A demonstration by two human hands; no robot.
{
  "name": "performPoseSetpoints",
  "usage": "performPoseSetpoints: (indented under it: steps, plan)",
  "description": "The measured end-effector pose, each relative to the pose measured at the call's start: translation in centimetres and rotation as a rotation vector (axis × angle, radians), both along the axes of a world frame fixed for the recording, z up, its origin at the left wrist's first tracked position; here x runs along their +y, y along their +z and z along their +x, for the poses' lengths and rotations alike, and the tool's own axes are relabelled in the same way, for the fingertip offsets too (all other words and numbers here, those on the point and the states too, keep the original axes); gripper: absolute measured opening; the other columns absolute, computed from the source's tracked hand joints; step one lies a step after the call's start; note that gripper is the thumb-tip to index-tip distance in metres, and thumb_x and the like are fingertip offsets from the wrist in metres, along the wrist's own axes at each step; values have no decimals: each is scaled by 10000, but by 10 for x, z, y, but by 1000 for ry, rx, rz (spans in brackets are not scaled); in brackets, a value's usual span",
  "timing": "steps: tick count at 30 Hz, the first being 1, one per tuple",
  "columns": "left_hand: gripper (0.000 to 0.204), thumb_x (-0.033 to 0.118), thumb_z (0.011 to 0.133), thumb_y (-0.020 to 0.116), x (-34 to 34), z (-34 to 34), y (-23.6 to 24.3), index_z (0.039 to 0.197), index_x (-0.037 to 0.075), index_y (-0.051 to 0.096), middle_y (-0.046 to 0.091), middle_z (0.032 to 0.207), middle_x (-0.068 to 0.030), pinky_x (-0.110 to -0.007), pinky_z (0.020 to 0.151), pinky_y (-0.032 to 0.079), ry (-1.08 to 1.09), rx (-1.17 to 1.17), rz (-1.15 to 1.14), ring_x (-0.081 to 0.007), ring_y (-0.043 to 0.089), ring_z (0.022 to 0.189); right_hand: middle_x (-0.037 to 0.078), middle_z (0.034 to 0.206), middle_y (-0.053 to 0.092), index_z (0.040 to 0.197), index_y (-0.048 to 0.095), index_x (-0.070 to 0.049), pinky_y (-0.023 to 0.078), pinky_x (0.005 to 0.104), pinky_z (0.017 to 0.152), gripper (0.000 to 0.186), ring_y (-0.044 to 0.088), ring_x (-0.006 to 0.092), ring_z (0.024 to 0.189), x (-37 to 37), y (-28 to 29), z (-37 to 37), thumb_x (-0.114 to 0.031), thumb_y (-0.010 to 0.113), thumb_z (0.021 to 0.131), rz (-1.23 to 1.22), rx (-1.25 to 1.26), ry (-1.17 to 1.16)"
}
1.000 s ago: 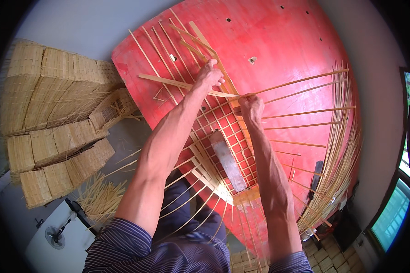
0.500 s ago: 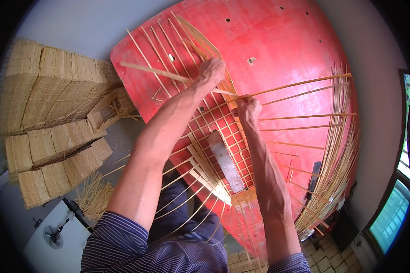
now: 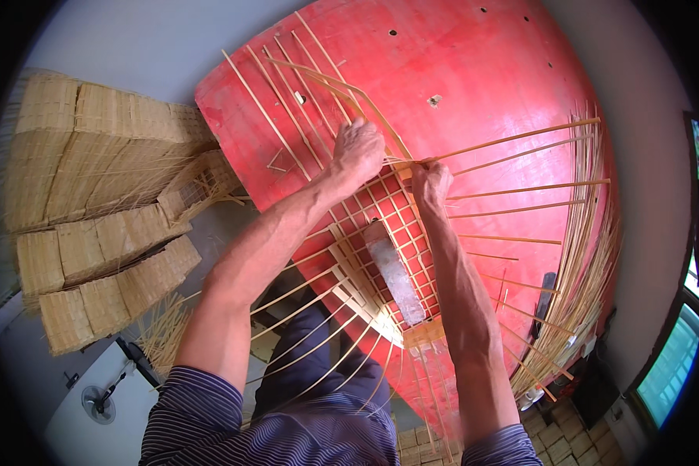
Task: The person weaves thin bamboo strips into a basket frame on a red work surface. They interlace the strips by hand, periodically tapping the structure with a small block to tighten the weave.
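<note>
A partly woven bamboo basket (image 3: 422,335) lies on a red board, with an open lattice base and loose strips fanning out around it. My left hand (image 3: 359,147) is closed at its far corner, by bent bamboo strips (image 3: 378,116). Just to its right, my right hand (image 3: 432,182) is closed in a pinch on the corner, where the strips meet. A short piece of strip spans the gap between both hands. My fingertips are partly hidden. On the lattice, near my right forearm, rests a flat grey metal bar (image 3: 394,272).
Bundled long bamboo strips (image 3: 586,256) line the right side of the red board (image 3: 489,85), beside a dark-handled tool (image 3: 544,299). Stacked woven baskets (image 3: 93,147) stand at the left. A small fan (image 3: 99,404) is at the lower left, a window (image 3: 668,365) at the right.
The long strip end that stuck out left across my left forearm no longer lies there. Bent strips beyond my left hand have swung leftward. Both hands stay at the corner; the view has shifted slightly.
</note>
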State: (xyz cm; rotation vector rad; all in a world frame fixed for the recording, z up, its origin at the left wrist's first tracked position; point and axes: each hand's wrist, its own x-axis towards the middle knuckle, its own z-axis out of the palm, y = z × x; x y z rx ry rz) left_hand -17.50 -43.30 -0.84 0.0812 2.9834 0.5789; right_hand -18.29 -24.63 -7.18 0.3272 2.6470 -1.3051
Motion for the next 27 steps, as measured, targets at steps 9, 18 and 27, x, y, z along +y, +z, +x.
performPoseSetpoints:
  steps: [9,18,27]
  plan:
    - [109,42,856,582,-6,-15,-75,927,-5,650,701,755,-133,-342,575,561,780,-423,727,-210,697,617,229,592,633,816,707,52,514,404,588,188,683,305,563,-14,52,18,-106,607,799,-56,-42,107]
    - [209,170,950,532,0,-14,-50,853,34,658,632,620,-51,-279,428,463,966,-490,992,-120,570,483,194,564,636,830,705,45,526,382,600,185,687,284,558,-19,49,20,-113,610,848,-104,-97,27]
    - [590,486,967,413,26,14,-34,828,-18,686,706,723,-133,-324,634,530,893,-247,982,-218,678,655,164,676,700,883,706,77,574,352,569,217,707,245,572,-9,33,14,-107,597,844,-50,-44,56]
